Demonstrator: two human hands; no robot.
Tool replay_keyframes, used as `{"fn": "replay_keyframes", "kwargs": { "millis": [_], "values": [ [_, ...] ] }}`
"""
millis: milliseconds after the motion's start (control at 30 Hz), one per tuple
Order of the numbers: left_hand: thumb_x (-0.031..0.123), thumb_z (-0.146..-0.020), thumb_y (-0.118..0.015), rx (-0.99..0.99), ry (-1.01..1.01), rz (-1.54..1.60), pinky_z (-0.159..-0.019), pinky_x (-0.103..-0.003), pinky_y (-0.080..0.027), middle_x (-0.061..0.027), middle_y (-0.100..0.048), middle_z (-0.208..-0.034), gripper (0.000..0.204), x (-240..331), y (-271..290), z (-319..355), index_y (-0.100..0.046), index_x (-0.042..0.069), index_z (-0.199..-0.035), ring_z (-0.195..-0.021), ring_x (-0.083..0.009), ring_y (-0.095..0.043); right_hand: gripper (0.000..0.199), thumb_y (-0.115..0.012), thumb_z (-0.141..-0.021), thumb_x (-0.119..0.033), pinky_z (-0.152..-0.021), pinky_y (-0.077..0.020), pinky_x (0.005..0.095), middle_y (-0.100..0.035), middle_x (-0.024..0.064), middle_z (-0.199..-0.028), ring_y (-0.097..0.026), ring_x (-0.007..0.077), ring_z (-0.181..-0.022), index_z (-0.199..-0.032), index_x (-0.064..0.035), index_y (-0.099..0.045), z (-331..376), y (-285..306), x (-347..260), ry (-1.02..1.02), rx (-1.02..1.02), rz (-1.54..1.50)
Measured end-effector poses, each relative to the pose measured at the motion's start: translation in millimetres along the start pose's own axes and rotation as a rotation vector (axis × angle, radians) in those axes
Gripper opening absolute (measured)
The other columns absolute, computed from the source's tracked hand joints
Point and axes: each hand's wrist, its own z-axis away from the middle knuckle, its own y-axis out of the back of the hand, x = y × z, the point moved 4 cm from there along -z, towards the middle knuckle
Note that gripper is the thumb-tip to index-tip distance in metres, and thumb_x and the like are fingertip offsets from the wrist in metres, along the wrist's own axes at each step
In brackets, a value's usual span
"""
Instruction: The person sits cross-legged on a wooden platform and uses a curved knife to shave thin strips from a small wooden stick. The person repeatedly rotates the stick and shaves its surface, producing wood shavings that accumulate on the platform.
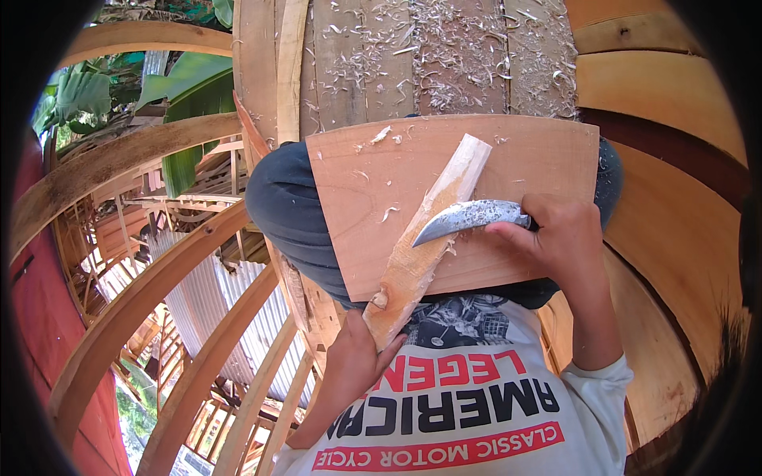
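Note:
My left hand [355, 363] is closed round the near end of a rough wooden stick [423, 234], which slants up and to the right. Its far end is pale and freshly shaved, while a knot and darker skin show toward my grip. In my right hand [562, 236] is a knife with a curved, spotted steel blade [468, 218]. The blade lies across the middle of the stick, its tip pointing left; whether it bites into the wood I cannot tell. Its handle is hidden in my fist. Under the stick, a flat wooden board [540, 170] rests across my lap.
Curled wood shavings [460, 55] cover the plank floor [333, 79] beyond my knees. Curved wooden rails [151, 333] run along the left, with corrugated metal sheets [246, 293] and green leaves [190, 87] past them. Broad wooden boards [667, 95] rise at the right.

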Motion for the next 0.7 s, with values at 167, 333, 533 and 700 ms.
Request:
{"fn": "replay_keyframes", "kwargs": {
  "millis": [167,333,533,700],
  "values": [
    [0.040,-0.083,-0.069,0.055,-0.033,-0.013,-0.061,-0.046,-0.051,-0.0295,-0.057,-0.088,0.060,7,2,-3,-0.038,-0.007,-0.104,-0.076,-0.0449,-0.062,0.060,-0.063,-0.075,-0.064,-0.049,-0.0457,0.0379,-0.060,0.0141,-0.059,-0.062,0.0297,-0.055,-0.071,-0.0044,-0.068,-8,3,7,-0.073,0.084,0.091],
    [0.041,-0.083,-0.068,0.114,-0.095,-0.071,-0.066,-0.045,-0.051,-0.0283,-0.054,-0.089,0.059,-2,-4,3,-0.040,-0.007,-0.102,-0.080,-0.0434,-0.061,0.061,-0.058,-0.084,-0.060,-0.049,-0.0423,0.0352,-0.057,0.0141,-0.055,-0.058,0.0265,-0.050,-0.080,0.0002,-0.069,-18,29,68,-0.475,0.401,-0.069],
    [0.042,-0.083,-0.068,0.099,-0.068,-0.063,-0.068,-0.045,-0.051,-0.0285,-0.054,-0.089,0.061,2,-9,2,-0.039,-0.008,-0.101,-0.081,-0.0443,-0.060,0.057,-0.060,-0.085,-0.054,-0.048,-0.0399,0.0359,-0.051,0.0134,-0.051,-0.055,0.0248,-0.047,-0.073,0.0012,-0.066,8,54,47,-0.237,0.128,-0.216],
    [0.040,-0.082,-0.069,0.088,-0.077,-0.056,-0.066,-0.046,-0.050,-0.0282,-0.053,-0.089,0.061,0,-7,2,-0.039,-0.009,-0.101,-0.080,-0.0443,-0.059,0.055,-0.064,-0.078,-0.058,-0.050,-0.0460,0.0388,-0.061,0.0157,-0.060,-0.061,0.0318,-0.054,-0.065,-0.0040,-0.067,27,6,-17,-0.005,-0.104,-0.043]
  ]
}}
